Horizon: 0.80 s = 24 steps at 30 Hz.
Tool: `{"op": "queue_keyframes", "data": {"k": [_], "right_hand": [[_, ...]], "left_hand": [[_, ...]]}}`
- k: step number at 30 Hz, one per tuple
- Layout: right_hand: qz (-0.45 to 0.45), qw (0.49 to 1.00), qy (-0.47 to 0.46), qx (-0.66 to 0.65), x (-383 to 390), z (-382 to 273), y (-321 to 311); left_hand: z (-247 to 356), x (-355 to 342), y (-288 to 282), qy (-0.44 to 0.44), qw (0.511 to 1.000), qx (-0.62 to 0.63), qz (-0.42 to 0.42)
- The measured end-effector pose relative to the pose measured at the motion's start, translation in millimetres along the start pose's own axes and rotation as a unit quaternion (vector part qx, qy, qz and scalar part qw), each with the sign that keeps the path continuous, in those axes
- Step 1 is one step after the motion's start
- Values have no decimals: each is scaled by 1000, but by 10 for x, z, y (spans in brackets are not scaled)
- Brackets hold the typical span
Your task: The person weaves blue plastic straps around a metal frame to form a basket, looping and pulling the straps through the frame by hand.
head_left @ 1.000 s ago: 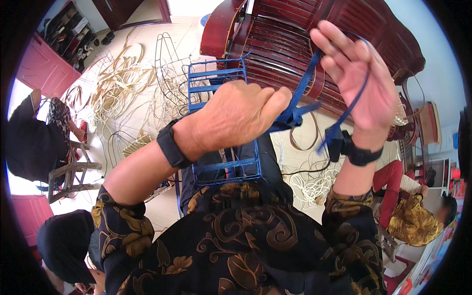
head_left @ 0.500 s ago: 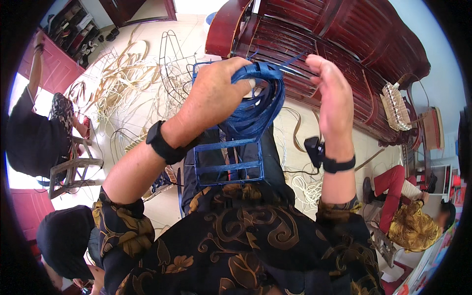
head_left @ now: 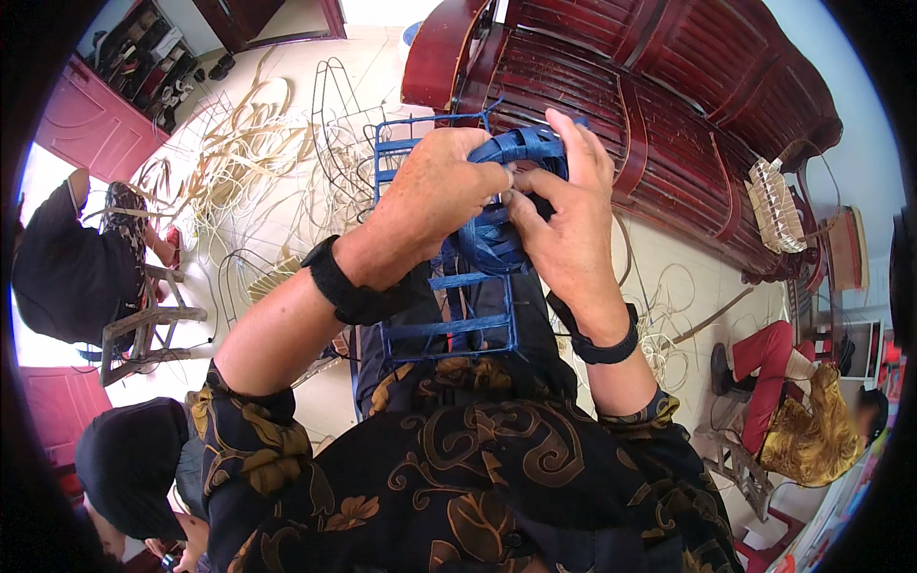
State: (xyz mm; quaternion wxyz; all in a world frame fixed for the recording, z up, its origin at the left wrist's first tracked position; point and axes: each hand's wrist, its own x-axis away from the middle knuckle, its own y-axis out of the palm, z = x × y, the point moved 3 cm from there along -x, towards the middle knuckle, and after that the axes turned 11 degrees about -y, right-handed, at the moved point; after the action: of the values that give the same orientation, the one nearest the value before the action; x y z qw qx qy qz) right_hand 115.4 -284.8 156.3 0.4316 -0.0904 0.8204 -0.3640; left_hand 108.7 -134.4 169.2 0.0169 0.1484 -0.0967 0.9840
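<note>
As left hand [head_left: 430, 191], right hand [head_left: 573, 229] pinch blue coil [head_left: 521, 146], frame [head_left: 449, 328] partly hidden, bench [head_left: 573, 81] beyond

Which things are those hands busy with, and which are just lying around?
Seems part of the job:
- blue coil, at the left hand and right hand
- blue frame, over the lap

Seems just lying about:
- pale strips, on the floor
- basket, by the bench

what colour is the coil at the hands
The coil is blue, best seen in the head view.
</note>
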Motion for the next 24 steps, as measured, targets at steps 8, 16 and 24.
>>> {"op": "queue_keyframes", "data": {"k": [8, 16, 24], "right_hand": [[6, 979, 87, -184, 10, -68, -173], [-72, 931, 109, -341, -85, -446, -633], [-5, 891, 38, -452, -83, -402, -947]], "left_hand": [[-24, -8, -3, 230, 917, -261, 194], [28, -71, -66, 230, 869, -364, 243], [67, 50, -55, 178, 973, -144, 40]]}}
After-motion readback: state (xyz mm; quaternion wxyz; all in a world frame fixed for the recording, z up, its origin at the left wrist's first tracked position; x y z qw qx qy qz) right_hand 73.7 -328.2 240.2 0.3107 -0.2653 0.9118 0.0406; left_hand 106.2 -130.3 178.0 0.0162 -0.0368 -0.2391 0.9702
